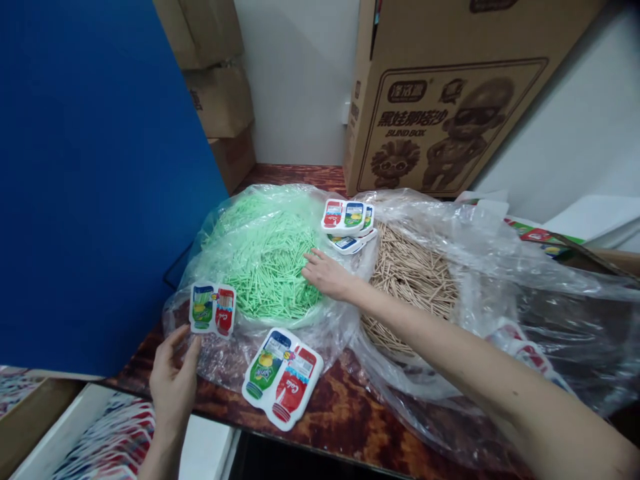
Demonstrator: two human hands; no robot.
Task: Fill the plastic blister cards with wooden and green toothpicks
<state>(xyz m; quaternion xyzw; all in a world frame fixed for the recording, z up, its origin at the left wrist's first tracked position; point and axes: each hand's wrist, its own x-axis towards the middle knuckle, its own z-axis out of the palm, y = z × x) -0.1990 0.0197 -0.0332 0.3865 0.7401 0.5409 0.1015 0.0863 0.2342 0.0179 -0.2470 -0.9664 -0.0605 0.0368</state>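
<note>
My right hand (327, 275) reaches over the right side of a heap of thin green sticks (273, 273) in a clear plastic bag. Its fingers are apart and touch or nearly touch the sticks; nothing shows in them. My left hand (175, 370) is open, thumb and forefinger apart, just below a cola-and-lemon-drink-printed pack (213, 309) lying on the bag's edge. A fingertip is close to that pack's lower left corner; I cannot tell if it touches. A larger-looking pack (283, 378) of the same print lies tilted at the front of the table.
Several similar packs (345, 217) are stacked between the green sticks and a bag of brown sticks (415, 280). A blue panel (95, 167) stands left. A large cardboard box (450, 127) is behind. At lower left, a white box (75, 427) holds many printed packs.
</note>
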